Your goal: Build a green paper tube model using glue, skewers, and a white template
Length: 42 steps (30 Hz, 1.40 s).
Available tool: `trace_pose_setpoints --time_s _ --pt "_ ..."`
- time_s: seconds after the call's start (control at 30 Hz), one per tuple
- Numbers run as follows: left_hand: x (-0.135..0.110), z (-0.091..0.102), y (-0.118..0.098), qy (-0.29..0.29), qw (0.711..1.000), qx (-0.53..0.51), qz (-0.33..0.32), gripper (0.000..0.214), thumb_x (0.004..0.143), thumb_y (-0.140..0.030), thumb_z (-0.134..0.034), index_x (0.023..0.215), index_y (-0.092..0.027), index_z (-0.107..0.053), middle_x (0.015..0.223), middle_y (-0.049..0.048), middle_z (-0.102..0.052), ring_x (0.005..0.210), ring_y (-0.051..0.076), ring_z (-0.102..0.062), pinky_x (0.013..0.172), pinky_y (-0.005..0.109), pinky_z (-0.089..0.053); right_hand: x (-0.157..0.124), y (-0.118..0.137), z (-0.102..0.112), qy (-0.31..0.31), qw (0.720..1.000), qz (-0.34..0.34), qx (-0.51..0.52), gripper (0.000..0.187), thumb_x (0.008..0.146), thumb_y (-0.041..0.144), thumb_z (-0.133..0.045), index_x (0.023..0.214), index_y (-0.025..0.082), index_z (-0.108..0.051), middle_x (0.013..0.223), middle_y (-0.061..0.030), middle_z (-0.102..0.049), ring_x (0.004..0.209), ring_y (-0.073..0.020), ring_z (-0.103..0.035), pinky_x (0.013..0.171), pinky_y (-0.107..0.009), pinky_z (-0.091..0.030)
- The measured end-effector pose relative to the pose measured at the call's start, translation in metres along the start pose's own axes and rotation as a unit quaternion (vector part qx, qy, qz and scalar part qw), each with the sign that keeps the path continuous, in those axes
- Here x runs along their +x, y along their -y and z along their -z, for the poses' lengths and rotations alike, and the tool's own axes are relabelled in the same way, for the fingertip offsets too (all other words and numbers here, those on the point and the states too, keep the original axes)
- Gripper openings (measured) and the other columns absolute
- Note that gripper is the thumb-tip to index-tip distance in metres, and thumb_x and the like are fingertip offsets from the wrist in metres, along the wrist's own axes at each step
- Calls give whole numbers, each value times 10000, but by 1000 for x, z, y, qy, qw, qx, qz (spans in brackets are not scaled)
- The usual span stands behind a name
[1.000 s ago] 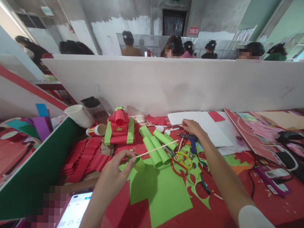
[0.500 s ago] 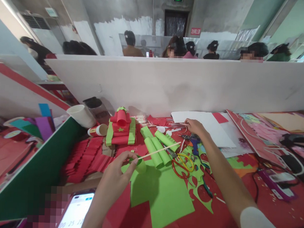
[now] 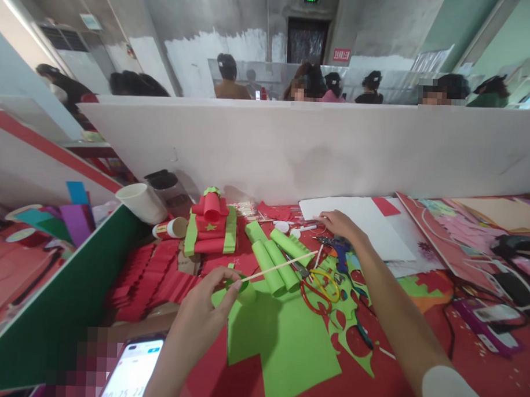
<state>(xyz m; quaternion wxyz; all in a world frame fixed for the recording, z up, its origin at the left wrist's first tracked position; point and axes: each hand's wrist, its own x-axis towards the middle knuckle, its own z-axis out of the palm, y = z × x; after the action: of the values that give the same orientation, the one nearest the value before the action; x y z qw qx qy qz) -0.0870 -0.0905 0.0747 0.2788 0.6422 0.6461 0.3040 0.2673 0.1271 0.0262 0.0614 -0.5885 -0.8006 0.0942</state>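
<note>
My left hand (image 3: 209, 309) pinches a small green paper roll (image 3: 246, 290) together with a thin wooden stick (image 3: 284, 265) that points up and right. My right hand (image 3: 340, 223) reaches far forward, fingers curled over small items at the near edge of a white paper sheet (image 3: 364, 222); what it grips is hidden. Three green paper tubes (image 3: 274, 254) lie between the hands. Scissors with red and yellow handles (image 3: 318, 284) lie just right of the tubes. A green paper sheet (image 3: 281, 338) is spread under my left hand.
A red and green paper model (image 3: 209, 222) stands behind the tubes. A white cup (image 3: 141, 203) and a small roll (image 3: 172, 227) lie at the left. A phone (image 3: 131, 370) sits at the near edge. A white partition (image 3: 293, 147) closes the back. Cables and devices (image 3: 491, 299) lie at the right.
My right hand has shifted slightly along the white sheet's edge. My left hand holds the stick and roll almost where they were.
</note>
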Motion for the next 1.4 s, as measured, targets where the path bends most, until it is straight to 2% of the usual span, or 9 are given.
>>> trace_pose_setpoints --time_s 0.17,0.37,0.47,0.63,0.73,0.87,1.07,1.27,1.4 --pt "0 0 0 0 1000 -6 -3 314 890 -523 -496 925 -235 -616 938 42 -684 821 226 -633 607 269 -459 -2 10 -5 -20 999 -11 -22 369 1020 470 -262 1033 235 -546 908 -87 -706 766 -222 -616 634 -253 -331" --pt "-2 0 0 7 1000 -10 5 325 893 -527 -485 930 -230 -612 933 42 -679 789 217 -626 566 259 -435 -2 19 -5 -34 999 13 -13 380 1015 500 -243 1094 278 -542 871 -58 -701 758 -229 -624 620 -251 -320" --pt "-2 0 -1 3 1000 -12 6 321 889 -522 -491 918 -226 -611 955 48 -681 830 227 -632 620 273 -459 -3 21 -1 -30 999 24 -10 414 1004 532 -249 1067 274 -566 824 -53 -691 733 -225 -616 607 -251 -321" --pt "-2 0 -2 0 1000 -7 9 314 885 -519 -491 905 -229 -610 949 46 -684 832 232 -631 639 281 -461 -3 18 6 9 999 34 -18 435 977 563 -313 955 256 -620 772 -54 -682 703 -212 -598 595 -253 -322" --pt "-2 0 -2 1 1000 -7 1 307 888 -517 -489 904 -233 -602 943 41 -682 839 228 -630 628 272 -452 -1 12 8 22 999 29 -12 434 964 568 -348 917 252 -642 792 -56 -694 694 -204 -600 600 -256 -328" --pt "-3 1 -2 4 1000 -5 8 314 888 -525 -486 900 -233 -599 940 40 -680 834 226 -629 582 259 -430 1 10 7 10 999 40 -3 436 968 542 -359 883 234 -654 848 -71 -711 760 -211 -622 647 -258 -352" --pt "-4 2 -1 1 1000 -6 7 312 888 -524 -490 902 -233 -603 943 33 -682 824 216 -630 592 257 -435 -2 15 6 -18 998 51 22 402 987 490 -341 1028 245 -657 926 -75 -721 827 -228 -636 684 -267 -371" --pt "-4 3 -3 -1 1000 -9 20 315 882 -523 -492 904 -233 -615 937 38 -686 823 223 -636 573 256 -434 -3 29 7 34 995 49 83 415 965 538 -375 938 227 -648 878 -67 -703 781 -215 -613 697 -277 -388" --pt "-3 2 -2 -5 1000 -9 17 304 885 -513 -493 899 -233 -609 948 41 -685 853 228 -636 585 256 -438 -12 57 7 105 962 144 208 439 961 553 -385 904 198 -635 847 -46 -674 732 -178 -580 687 -267 -403"
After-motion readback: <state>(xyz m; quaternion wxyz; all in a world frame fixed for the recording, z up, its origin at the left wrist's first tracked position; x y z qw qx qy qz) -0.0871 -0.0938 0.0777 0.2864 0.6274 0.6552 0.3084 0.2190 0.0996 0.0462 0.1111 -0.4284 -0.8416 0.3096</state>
